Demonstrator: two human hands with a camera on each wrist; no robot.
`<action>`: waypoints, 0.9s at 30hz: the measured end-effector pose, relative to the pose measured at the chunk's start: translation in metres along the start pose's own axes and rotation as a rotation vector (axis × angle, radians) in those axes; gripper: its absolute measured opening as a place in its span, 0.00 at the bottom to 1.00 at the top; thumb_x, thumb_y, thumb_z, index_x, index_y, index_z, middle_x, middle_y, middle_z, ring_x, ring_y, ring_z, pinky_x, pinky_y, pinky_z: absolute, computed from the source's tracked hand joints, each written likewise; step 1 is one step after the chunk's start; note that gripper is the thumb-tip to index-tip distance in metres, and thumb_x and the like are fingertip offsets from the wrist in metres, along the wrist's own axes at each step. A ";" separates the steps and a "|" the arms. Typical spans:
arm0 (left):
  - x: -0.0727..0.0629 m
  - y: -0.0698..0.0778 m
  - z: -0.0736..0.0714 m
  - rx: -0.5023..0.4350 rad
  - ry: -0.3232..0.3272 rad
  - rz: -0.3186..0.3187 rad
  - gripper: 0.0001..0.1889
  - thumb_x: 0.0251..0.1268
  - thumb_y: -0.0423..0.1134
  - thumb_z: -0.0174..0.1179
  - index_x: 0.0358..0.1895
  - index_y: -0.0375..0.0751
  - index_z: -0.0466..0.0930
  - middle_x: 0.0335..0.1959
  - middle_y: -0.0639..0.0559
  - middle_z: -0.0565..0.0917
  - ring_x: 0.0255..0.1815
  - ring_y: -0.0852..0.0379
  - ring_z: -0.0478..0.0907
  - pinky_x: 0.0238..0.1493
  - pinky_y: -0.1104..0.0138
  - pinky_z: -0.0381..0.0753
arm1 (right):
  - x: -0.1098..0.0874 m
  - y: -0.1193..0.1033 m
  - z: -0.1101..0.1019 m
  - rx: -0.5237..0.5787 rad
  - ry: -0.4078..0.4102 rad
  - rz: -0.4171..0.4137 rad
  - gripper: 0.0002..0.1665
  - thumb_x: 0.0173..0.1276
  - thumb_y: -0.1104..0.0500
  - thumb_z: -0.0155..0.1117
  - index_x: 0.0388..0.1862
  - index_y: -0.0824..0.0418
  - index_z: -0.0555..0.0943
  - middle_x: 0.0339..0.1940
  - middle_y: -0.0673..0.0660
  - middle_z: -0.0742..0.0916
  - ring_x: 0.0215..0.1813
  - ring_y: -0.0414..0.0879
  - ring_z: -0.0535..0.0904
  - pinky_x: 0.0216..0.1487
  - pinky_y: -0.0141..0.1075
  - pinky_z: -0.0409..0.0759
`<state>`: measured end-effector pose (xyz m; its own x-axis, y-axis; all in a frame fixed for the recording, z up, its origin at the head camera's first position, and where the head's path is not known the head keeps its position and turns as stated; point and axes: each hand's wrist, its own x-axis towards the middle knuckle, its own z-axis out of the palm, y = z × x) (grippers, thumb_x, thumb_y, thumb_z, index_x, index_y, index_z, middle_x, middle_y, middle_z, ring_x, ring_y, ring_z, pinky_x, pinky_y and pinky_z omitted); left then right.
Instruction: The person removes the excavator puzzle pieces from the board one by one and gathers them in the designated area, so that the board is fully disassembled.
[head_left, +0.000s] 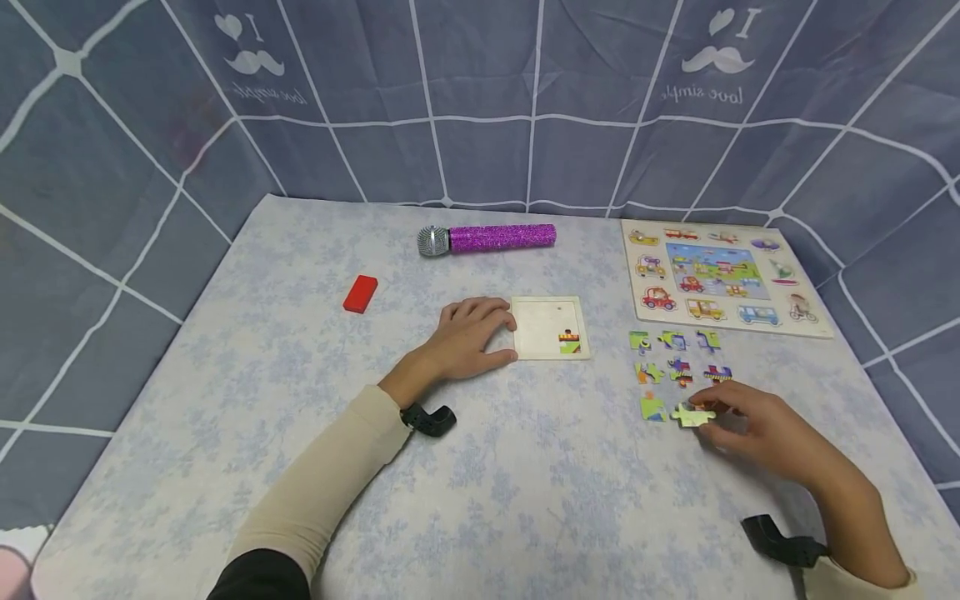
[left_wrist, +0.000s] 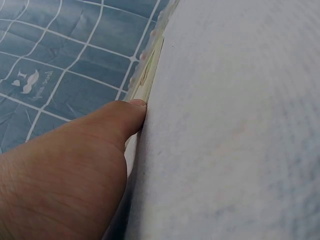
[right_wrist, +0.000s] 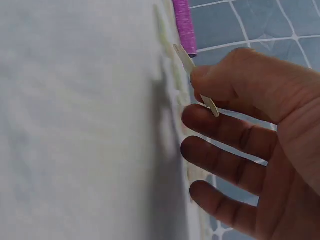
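My left hand rests at the left side of a small square wooden puzzle tray, fingertips and thumb touching its edge. One puzzle piece sits in the tray's lower right corner. In the left wrist view the thumb presses at the tray's rim. On the right, my right hand pinches a jigsaw piece between thumb and index finger. The right wrist view shows this piece edge-on and tilted, above the tabletop, with the other fingers loosely bent beneath.
Several loose jigsaw pieces lie in rows beside the right hand. Behind them is a larger vehicle picture board. A purple glitter microphone lies at the back, and a red block lies left. Grey-blue checked cloth encloses the table.
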<state>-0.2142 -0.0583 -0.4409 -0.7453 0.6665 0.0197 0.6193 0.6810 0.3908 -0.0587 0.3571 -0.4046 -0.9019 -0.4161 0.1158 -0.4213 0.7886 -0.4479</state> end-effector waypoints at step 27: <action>0.001 -0.002 0.002 0.002 0.000 -0.002 0.22 0.72 0.63 0.54 0.61 0.58 0.71 0.77 0.53 0.60 0.76 0.48 0.53 0.68 0.43 0.50 | 0.002 0.007 0.015 -0.008 0.059 0.010 0.23 0.55 0.70 0.78 0.50 0.60 0.83 0.42 0.50 0.81 0.40 0.37 0.74 0.37 0.27 0.74</action>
<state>-0.2154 -0.0581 -0.4433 -0.7462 0.6654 0.0191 0.6187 0.6827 0.3888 -0.0621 0.3553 -0.4211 -0.9099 -0.3814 0.1635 -0.4132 0.7964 -0.4417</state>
